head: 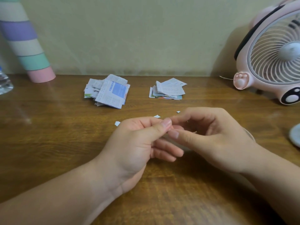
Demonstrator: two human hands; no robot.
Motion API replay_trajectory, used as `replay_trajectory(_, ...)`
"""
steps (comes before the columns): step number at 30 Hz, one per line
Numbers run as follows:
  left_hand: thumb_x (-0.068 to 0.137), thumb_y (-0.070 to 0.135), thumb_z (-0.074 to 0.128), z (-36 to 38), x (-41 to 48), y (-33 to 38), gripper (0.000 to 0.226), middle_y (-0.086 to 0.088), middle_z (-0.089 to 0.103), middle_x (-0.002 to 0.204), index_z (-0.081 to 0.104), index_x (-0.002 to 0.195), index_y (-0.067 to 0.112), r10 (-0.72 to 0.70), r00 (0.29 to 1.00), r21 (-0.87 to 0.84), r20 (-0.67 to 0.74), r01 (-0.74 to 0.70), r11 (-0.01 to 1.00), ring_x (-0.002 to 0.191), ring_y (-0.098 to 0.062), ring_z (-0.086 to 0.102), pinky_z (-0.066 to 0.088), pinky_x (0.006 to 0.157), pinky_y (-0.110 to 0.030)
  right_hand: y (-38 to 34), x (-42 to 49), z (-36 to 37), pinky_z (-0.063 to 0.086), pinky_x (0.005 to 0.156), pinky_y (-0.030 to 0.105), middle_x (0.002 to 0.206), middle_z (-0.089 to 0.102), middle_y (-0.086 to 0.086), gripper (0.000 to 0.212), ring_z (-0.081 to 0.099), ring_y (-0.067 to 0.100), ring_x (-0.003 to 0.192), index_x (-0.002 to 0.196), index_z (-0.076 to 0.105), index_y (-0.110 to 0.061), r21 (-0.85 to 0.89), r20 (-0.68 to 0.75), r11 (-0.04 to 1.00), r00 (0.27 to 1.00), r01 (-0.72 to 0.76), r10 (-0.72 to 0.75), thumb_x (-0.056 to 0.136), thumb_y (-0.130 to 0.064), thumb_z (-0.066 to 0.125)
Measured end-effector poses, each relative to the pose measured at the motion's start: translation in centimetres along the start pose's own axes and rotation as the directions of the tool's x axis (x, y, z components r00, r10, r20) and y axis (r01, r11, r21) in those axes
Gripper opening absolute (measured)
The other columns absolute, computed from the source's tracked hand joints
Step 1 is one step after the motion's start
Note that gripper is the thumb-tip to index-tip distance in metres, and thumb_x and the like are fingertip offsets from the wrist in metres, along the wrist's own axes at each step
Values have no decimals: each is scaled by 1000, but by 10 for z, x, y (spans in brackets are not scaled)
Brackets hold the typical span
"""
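Note:
Over the middle of the wooden table (56, 143) my left hand (138, 143) and my right hand (211, 137) meet, fingers curled and thumb tips touching. Together they pinch a small pale piece of paper (180, 144), almost wholly hidden by the fingers. Behind the hands, a loose pile of printed paper cuttings (108, 91) lies to the left. A neater stack of cuttings (168, 89) lies to the right. Three tiny white scraps (117, 123) (156, 116) (178, 112) lie just beyond my fingers.
A pink desk fan (274, 57) with paw feet stands at the back right. A pastel striped tube (27, 46) leans against the wall at the back left, beside a clear plastic bottle (4, 83). A pale round object (295, 135) pokes in at the right edge.

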State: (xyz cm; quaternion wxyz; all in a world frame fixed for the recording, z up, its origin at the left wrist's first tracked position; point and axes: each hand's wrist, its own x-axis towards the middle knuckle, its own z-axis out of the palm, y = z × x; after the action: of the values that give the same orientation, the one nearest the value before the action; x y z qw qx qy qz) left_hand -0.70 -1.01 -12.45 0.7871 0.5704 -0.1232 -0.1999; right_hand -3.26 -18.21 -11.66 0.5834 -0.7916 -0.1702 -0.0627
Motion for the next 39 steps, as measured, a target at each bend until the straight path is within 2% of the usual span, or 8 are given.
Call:
replay_trajectory(4,83,25,62,3,-1,1,26,-21,74,81,66,69,3,-21,1000,-30,-9,21,999,43,-22,64,50,40,-25,-2,-2,1,40,52,30,65,62,13,13,47,13,59,83,79,-15,-90,-27,996,999,26,-29,81,-28,80)
replay_trajectory(11,102,54,30,-2,3,1,72,-18,76,105,68,104,-6,-74,994,-120,77,83,989,60,-32,70,56,50,-35,2,3,-4,53,62,43,78,74,4,17,64,29,67,94,77,-31,-202,-131,978,991,-47,21,77,-31,77)
replay_trajectory(16,98,63,23,-6,5,0,82,-14,74,115,70,110,-4,-66,991,-141,119,82,987,68,-35,71,56,53,-37,3,4,-14,51,60,34,75,72,0,22,62,19,62,88,76,-31,-294,-147,950,987,-107,66,83,-11,81)
replay_trajectory(18,97,64,25,-8,5,-3,81,-15,74,114,70,111,-2,-24,995,-116,94,35,993,69,-37,70,56,52,-39,-1,5,-13,51,61,43,76,73,4,12,63,31,65,87,76,-26,-269,-183,957,981,-110,61,84,-15,81)
replay_trajectory(22,93,73,25,-13,7,-9,85,-8,72,119,72,116,6,173,984,78,36,-176,981,78,-34,70,54,55,-42,-7,4,-12,33,45,23,54,59,5,26,42,13,47,68,69,-6,-119,-224,975,962,-187,157,80,-24,84)
replay_trajectory(27,88,68,22,-16,6,-10,84,-9,69,120,75,113,8,298,949,159,100,-311,937,82,-36,68,55,57,-44,-15,0,3,27,43,19,52,59,5,17,36,10,41,68,74,-9,195,-144,957,959,-214,244,76,-24,73)
replay_trajectory(34,89,80,30,-17,5,-10,86,-10,67,124,75,116,13,355,927,255,125,-375,891,83,-36,69,55,58,-43,-17,0,4,29,42,18,53,62,7,20,37,8,41,64,74,-8,182,-224,968,952,-170,209,76,-24,71)
replay_trajectory(39,94,63,16,-17,2,-10,78,-5,68,121,77,115,19,382,915,321,130,-404,857,85,-33,69,55,60,-46,-17,0,3,26,46,22,53,55,21,29,32,12,41,64,73,-4,141,-228,974,952,-175,204,76,-30,73)
